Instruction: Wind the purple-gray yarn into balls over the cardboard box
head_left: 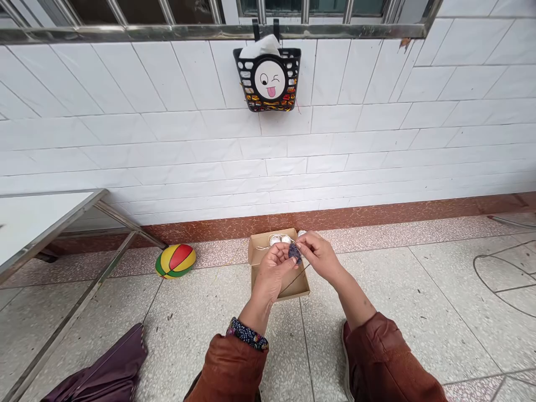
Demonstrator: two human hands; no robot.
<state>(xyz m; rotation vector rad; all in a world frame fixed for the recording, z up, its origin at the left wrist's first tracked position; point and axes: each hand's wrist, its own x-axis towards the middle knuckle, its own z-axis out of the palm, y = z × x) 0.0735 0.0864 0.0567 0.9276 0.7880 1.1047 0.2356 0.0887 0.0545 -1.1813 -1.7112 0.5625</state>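
Note:
A small ball of dark purple-grey yarn [295, 253] sits between my two hands, above an open cardboard box [301, 287]. My left hand [274, 272] is closed around its lower left side, thumb pressed against it. At its upper right, my right hand [317, 252] pinches with thumb and fingertips near the yarn; what lies in the pinch is too small to make out. A dark strand [293, 280] trails down across the box. White yarn balls [280, 240] rest at the box's far end.
A black basket [268, 84] with colourful contents hangs from the window rail. On the left stand a metal-framed table [46, 215], a striped ball [176, 261] and a folded purple umbrella [109, 368]. A wire frame [502, 273] lies at the right. My shoe [347, 360] is below.

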